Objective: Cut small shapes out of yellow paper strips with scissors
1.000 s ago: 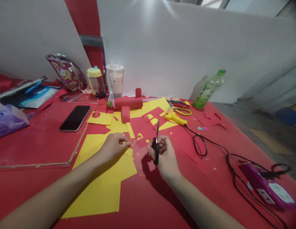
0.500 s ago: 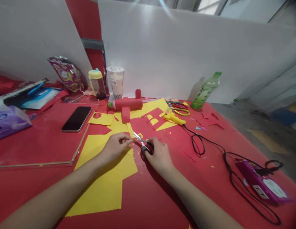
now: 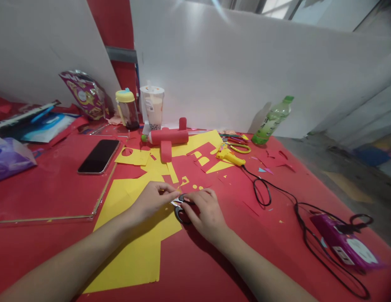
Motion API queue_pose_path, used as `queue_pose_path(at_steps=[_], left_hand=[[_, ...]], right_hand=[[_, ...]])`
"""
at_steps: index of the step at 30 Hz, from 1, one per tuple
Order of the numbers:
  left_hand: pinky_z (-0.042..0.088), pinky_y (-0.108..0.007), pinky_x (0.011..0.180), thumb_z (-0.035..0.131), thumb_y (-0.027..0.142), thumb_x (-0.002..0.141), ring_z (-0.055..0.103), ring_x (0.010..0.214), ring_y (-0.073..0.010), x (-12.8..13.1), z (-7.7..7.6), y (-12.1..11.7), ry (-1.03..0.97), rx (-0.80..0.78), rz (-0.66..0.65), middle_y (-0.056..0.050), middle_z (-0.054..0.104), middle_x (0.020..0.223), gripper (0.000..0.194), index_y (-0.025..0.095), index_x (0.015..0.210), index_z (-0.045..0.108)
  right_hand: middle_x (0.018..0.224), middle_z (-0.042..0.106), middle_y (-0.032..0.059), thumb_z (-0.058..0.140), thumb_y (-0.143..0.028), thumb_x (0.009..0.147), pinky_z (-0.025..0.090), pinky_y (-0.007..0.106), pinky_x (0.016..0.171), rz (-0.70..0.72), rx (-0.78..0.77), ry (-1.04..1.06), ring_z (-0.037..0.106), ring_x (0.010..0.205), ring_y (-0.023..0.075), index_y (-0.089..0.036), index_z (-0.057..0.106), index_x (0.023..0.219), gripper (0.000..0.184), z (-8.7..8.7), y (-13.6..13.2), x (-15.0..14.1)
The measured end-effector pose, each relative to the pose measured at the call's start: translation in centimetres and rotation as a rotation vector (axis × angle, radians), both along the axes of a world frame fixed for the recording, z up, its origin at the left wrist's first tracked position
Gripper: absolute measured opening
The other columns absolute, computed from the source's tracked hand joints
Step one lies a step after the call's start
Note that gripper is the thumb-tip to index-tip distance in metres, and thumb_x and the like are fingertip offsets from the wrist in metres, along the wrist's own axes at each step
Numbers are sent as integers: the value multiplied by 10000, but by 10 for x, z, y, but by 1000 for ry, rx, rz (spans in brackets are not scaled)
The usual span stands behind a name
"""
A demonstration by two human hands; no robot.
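Observation:
My left hand (image 3: 156,200) is closed in a pinch just left of the middle, over the yellow paper sheet (image 3: 132,251). A tiny piece seems to be at its fingertips, too small to name. My right hand (image 3: 206,214) is closed on the black-handled scissors (image 3: 182,215), with the fingers reaching over one handle loop. Their short silver blades point left, partly hidden by my left fingers. The fingertips of both hands nearly meet. Just beyond lie two small yellow paper discs (image 3: 195,187) and a yellow scrap with a hole (image 3: 184,181).
A red paper-wrapped bottle (image 3: 174,136) lies beyond my hands. A yellow glue gun (image 3: 231,158) trails a black cord to a purple power strip (image 3: 346,241). A phone (image 3: 99,156) lies left; a milk tea cup (image 3: 153,107) and green bottle (image 3: 272,121) stand at the back.
The scissors have moved toward me and slightly left, and their blades have turned from up-left to left. My right hand has moved left, its fingers now close to my left fingertips.

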State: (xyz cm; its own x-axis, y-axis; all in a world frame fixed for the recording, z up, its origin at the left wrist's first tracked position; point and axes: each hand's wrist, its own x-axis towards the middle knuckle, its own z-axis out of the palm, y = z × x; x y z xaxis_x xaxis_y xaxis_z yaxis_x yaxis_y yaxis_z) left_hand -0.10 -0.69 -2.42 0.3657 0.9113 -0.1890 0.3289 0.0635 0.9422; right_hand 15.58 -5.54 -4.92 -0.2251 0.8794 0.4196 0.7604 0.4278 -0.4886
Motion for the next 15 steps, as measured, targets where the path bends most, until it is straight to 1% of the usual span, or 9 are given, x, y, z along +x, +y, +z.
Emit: queue_pose_path(at_steps=[3, 7, 15], left_hand=[[370, -232, 521, 592, 345, 662, 496, 527, -117, 2, -1, -3, 37, -9, -24, -17, 579, 535, 245, 124, 559, 610], [378, -221, 532, 567, 347, 694, 497, 536, -107, 4, -6, -7, -33, -27, -67, -11, 588, 553, 246, 132, 586, 618], [370, -211, 493, 540, 341, 724, 457, 493, -88, 10, -5, -17, -218, -110, -48, 9, 540, 526, 269, 131, 559, 574]], right_hand=[[795, 650, 48, 487, -178, 798, 328, 336, 766, -22, 100, 80, 564, 749, 169, -186, 544, 868, 91, -1, -1, 0], [819, 650, 62, 496, -127, 787, 342, 338, 743, 6, 202, 70, 562, 750, 165, -179, 553, 870, 113, -1, -3, -2], [765, 669, 51, 498, -113, 778, 360, 345, 706, -32, 200, 87, 579, 692, 163, -191, 581, 833, 127, 0, -2, -2]])
